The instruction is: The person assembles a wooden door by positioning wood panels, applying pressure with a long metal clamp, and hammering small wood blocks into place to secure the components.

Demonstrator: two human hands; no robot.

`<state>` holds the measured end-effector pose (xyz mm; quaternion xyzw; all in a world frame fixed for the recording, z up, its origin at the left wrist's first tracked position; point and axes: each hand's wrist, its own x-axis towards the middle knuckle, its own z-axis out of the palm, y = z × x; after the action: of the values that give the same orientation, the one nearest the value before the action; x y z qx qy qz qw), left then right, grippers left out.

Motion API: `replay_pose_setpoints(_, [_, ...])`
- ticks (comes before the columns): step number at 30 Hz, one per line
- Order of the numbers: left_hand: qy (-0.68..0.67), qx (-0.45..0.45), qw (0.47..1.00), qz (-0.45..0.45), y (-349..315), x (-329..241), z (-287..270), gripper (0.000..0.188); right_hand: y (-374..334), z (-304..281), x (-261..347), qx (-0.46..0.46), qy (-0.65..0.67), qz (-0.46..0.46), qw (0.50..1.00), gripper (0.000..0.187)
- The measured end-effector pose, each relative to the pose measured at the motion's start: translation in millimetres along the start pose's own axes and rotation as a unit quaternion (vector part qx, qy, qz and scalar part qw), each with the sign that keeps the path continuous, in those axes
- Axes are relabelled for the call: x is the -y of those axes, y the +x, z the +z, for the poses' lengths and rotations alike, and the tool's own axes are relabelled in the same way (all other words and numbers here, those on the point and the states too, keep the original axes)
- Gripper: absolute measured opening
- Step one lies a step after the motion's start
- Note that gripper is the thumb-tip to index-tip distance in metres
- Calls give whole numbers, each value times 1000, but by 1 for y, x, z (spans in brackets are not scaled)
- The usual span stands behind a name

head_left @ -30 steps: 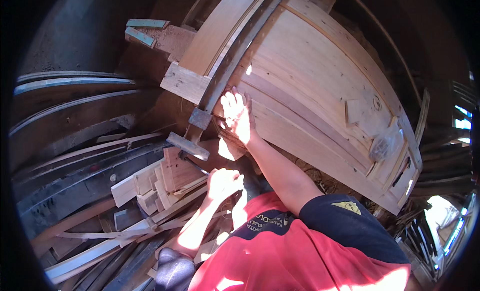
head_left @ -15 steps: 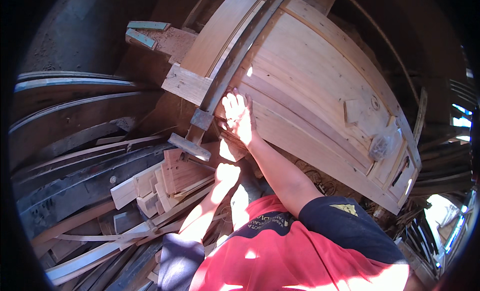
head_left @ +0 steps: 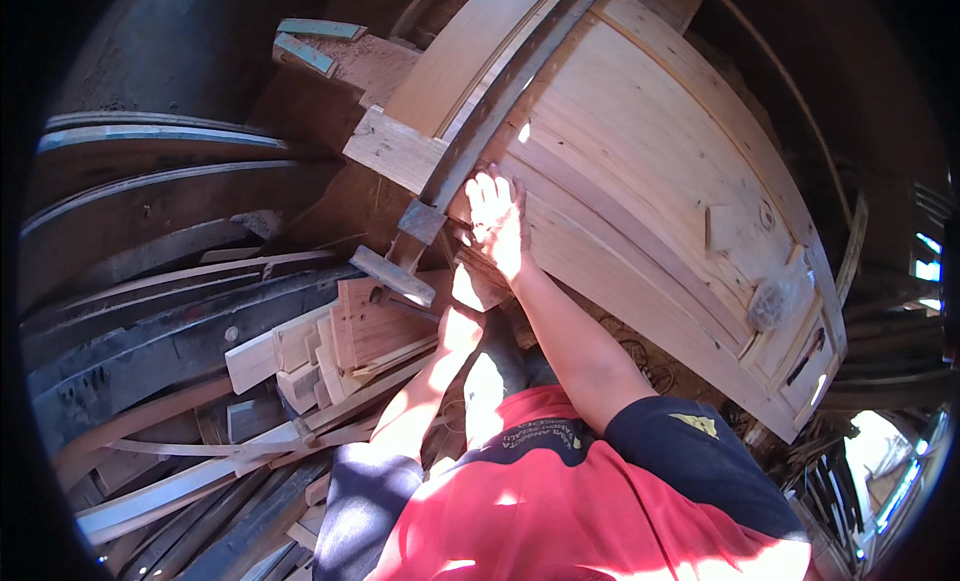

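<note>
Bare wood, worn metal
Panel (head_left: 640, 151) smooth, matt wood; clamp bar (head_left: 513, 78) dull, scuffed metal; crumpled bag (head_left: 770, 305) near the panel's right edge glossy, see-through plastic; shirt (head_left: 560, 511) matt cloth

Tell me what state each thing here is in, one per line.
Wooden door: laid down, unpainted
Metal clamp bar: lying across the door, tightness unclear
Clear plastic: crumpled, on the door
Wood offcuts: loosely piled
Right hand: fingers extended, beside the bar
Left hand: partly hidden, grip unclear
</note>
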<state>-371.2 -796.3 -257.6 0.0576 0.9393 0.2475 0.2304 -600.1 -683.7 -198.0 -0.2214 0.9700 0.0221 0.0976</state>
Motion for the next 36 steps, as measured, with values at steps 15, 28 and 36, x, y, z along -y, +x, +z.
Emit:
replay_pose_setpoints(15, [-39, -37, 995, -86, -12, 17, 10, 29, 5, 5, 10, -26, -5, -3, 1000, 84])
replay_pose_setpoints(28, [-5, -61, 997, -46, 29, 25, 27, 30, -6, 19, -8, -125, 921, 23, 369, 22])
replay_pose_setpoints(36, [70, 38, 983, 164, 21, -12, 24, 31, -87, -6, -113, -93, 358, 54, 927, 57])
